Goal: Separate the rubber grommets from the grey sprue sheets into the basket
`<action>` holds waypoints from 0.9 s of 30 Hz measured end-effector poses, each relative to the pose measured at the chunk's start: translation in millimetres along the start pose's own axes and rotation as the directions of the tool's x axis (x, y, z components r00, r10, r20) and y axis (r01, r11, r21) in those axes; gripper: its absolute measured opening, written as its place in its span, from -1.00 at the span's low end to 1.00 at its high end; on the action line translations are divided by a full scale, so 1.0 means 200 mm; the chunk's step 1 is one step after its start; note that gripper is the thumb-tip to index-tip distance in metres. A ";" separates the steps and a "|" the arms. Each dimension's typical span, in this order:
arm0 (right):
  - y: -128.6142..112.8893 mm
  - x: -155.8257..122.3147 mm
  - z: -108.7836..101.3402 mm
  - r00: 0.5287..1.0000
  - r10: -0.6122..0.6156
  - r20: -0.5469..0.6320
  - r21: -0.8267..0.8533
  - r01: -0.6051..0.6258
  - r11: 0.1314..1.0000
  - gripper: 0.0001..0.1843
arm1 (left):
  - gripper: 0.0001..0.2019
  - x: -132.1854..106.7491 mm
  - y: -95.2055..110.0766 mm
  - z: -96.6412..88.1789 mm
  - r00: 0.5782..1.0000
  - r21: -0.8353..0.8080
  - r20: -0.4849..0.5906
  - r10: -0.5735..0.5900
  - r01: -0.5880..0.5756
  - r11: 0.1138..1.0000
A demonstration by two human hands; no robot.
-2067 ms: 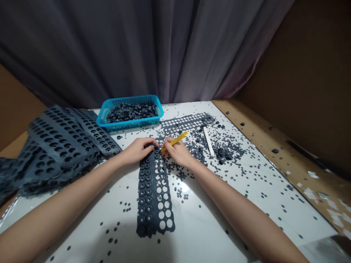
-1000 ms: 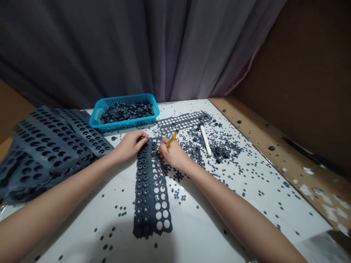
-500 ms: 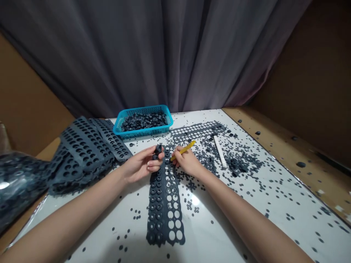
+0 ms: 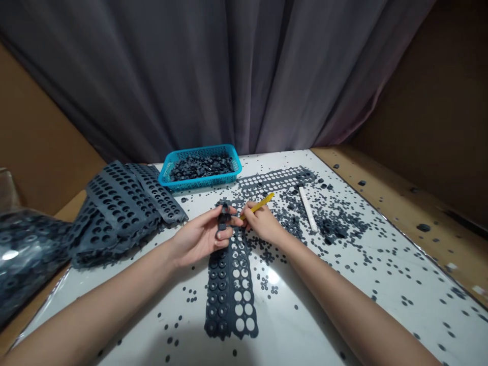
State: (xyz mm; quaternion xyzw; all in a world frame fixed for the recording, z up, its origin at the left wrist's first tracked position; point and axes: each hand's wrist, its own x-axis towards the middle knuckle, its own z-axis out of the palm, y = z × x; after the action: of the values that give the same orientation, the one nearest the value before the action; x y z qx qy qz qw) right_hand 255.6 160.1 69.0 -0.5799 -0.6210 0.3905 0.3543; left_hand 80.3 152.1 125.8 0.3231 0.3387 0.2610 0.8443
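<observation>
A black rubber sheet (image 4: 229, 300) lies lengthwise before me; ring-shaped pieces sit in its left rows, while many holes in the right rows show white table. Above its far part, my left hand (image 4: 208, 231) is curled around several small black rubber pieces (image 4: 224, 217). My right hand (image 4: 261, 221) grips a slim yellow stick-like tool (image 4: 263, 202), its lower end by the sheet's far right rows, close to my left fingertips. The fingers partly hide the sheet's far end.
A blue basket (image 4: 202, 182) of black pieces stands behind. Stacked rubber sheets (image 4: 118, 213) and a plastic bag (image 4: 30, 254) are on the left. A punched sheet (image 4: 278, 178), a white stick (image 4: 307, 209) and scattered black discs (image 4: 335, 229) lie to the right.
My left hand has opened its fingers somewhat, showing more black pieces, and its fingertips now reach toward the yellow tool. My right hand has shifted slightly. The view moved a little.
</observation>
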 end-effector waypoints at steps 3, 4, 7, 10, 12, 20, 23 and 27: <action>0.00 0.00 0.00 1.000 0.008 0.004 0.004 -0.008 1.000 -0.76 | -0.80 -0.01 -0.03 0.02 1.000 0.000 -0.023 0.017 -0.017 1.000; 0.00 0.00 0.00 1.000 0.010 0.007 0.007 -0.010 1.000 -0.76 | -0.80 -0.01 -0.04 0.02 0.999 0.014 -0.032 0.028 -0.028 1.000; 0.01 0.01 0.00 1.000 0.017 0.013 0.022 -0.018 1.000 -0.77 | -0.78 0.02 -0.03 0.00 0.993 0.195 -0.055 0.104 -0.092 0.976; 0.02 0.01 0.01 0.999 0.031 0.021 0.042 -0.032 0.999 -0.78 | -0.69 0.14 0.10 -0.08 0.909 0.717 -0.081 0.408 -0.232 0.658; 0.01 0.01 0.00 0.998 0.042 0.037 0.063 -0.044 0.997 -0.77 | -0.65 0.26 0.25 -0.18 0.766 0.932 -0.068 0.639 -0.179 0.315; -0.02 0.01 -0.06 0.998 0.035 -0.061 0.128 -0.027 0.991 -0.75 | -0.83 0.55 0.61 -0.55 0.670 0.985 0.130 0.731 -0.006 -0.171; 0.01 0.02 -0.04 0.999 0.020 -0.025 0.132 -0.017 0.991 -0.75 | -0.75 0.54 0.59 -0.58 0.696 0.961 0.185 0.694 0.019 -0.275; 0.04 0.03 -0.02 1.000 -0.011 -0.015 0.104 0.013 0.994 -0.73 | -0.66 0.49 0.58 -0.54 0.704 0.925 0.259 0.661 0.015 -0.378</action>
State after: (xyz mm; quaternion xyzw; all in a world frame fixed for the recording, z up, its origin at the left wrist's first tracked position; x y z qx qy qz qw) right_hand 262.5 167.0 64.6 -0.5597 -0.6006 0.4160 0.3910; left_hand 37.4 332.8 108.8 0.8631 0.4579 0.2110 0.0273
